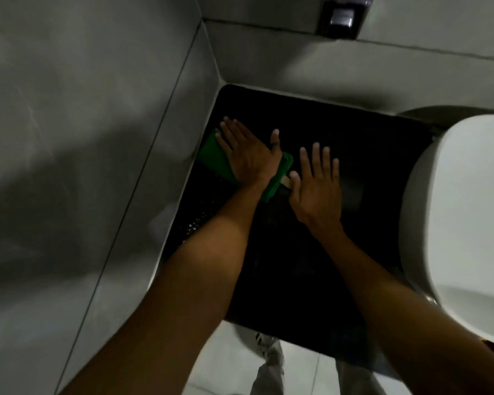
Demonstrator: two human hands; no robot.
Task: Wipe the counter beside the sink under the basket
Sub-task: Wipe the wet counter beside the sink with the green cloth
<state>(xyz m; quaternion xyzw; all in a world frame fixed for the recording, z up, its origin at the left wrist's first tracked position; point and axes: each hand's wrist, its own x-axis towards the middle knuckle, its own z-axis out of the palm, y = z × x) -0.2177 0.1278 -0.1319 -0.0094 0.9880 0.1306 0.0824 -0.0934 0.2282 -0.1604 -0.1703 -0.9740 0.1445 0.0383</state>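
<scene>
A black counter (325,252) fills the corner between grey tiled walls, left of a white sink (468,223). A green cloth (214,158) lies on the counter near the left wall. My left hand (248,152) presses flat on the cloth with fingers spread. My right hand (317,186) rests flat on the bare counter just right of the cloth, fingers apart, its thumb touching the cloth's small tag. No basket is in view.
Grey tiled walls (97,138) close in the counter at the left and the back. A dark wall fixture (341,19) hangs above the back wall. White floor tiles and my legs (268,366) show below the counter's front edge.
</scene>
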